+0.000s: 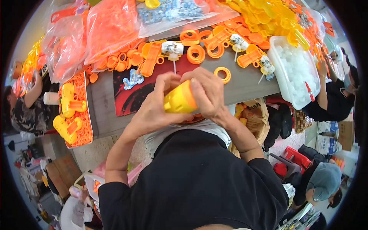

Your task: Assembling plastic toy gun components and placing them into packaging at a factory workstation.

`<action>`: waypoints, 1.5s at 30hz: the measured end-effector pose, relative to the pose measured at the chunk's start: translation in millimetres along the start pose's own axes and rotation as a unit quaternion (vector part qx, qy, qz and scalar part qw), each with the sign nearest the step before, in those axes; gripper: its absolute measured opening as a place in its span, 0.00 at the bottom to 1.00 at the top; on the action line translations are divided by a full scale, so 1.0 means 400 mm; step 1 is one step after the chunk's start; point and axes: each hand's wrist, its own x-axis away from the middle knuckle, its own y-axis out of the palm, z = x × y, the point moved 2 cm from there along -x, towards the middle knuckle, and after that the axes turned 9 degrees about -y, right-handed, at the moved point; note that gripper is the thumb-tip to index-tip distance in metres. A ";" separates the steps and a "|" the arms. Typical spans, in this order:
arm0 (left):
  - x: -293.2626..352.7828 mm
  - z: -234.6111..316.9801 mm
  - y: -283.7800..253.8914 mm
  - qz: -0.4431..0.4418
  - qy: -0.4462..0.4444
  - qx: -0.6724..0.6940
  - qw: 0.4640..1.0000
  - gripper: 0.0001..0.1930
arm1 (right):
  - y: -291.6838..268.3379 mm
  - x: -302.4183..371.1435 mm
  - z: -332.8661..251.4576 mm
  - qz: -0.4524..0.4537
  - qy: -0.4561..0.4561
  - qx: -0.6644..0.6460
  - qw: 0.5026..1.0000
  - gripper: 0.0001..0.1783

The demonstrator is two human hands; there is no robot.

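Observation:
Both my hands are closed round a yellow plastic housing with an orange end, held above the table's near edge. My left hand wraps its left side and underside. My right hand grips the orange end, its fingers bent over the top. Beyond them lie orange toy shell halves fitted with white motor units and thin shafts. A loose orange ring rests right of my hands, near stacked orange rings. A blue glittery piece lies on a red and black mat.
At left, yellow toy bodies lie on a box of small orange parts. A white tub of translucent pieces stands at right. Bags of orange parts and yellow pieces line the far side. Other people sit at both sides.

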 end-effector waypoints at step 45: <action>-0.119 -0.064 -0.052 0.241 -0.028 0.444 0.863 0.28 | -0.051 -0.178 0.171 -0.065 0.200 -0.316 0.925 0.14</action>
